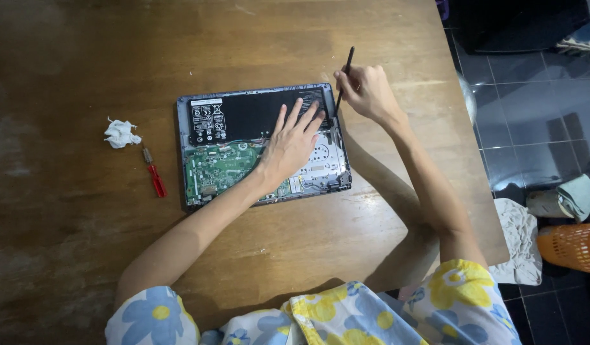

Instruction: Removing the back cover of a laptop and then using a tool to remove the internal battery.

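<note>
**Steady the laptop, work the edge gently**

On the wooden table [84, 268] lies the opened laptop [263, 144], its green board exposed. The left hand [292, 144] presses flat on it, fingers spread, holding nothing. The right hand [365, 92] pinches a thin black tool [344, 76], tip at the right edge. Best kept shallow, I'd say, pressure light.

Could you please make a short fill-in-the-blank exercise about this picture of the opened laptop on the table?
1. The left hand lies flat on the opened ______, over its black battery.
2. The right hand holds a thin black tool at the laptop's ______ edge.
3. The small screwdriver left of the laptop has a ______ handle.
4. The crumpled white tissue rests on the wooden ______.

Missing words: laptop; right; red; table
</note>
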